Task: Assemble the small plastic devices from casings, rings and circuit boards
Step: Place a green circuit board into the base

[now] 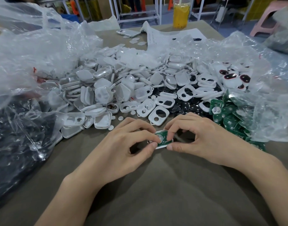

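Bare table near; casing heap, bags beyond.

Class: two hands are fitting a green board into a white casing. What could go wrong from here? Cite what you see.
The left hand and right hand pinch the white casing with the circuit board lying in it; uneven pressure could seat the board tilted or flex it.
Small white discs lie loose just beyond the hands; a nudge might scatter them.
The hands hide the board's edges, so a misfit may go unnoticed.
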Tool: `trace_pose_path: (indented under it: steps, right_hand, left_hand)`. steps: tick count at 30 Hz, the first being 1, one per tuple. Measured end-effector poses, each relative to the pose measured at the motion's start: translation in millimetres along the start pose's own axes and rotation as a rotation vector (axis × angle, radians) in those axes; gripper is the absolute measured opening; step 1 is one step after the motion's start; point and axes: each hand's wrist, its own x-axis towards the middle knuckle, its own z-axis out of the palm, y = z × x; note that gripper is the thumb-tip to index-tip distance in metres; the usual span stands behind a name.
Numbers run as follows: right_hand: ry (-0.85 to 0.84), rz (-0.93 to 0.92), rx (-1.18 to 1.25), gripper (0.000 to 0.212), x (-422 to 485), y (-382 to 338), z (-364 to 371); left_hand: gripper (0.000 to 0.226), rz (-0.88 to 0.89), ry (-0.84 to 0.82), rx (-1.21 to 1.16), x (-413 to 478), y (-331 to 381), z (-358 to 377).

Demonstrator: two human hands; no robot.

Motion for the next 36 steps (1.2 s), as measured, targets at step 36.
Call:
trace_pose_path:
  steps: [36]
  right_hand:
    - [0.011, 0.016, 0.027, 0.018, 1.1, -0.3, 0.9]
  left_hand:
    - [0.025, -0.075, 0.070, 0.057, 2.2, -2.2, -0.1]
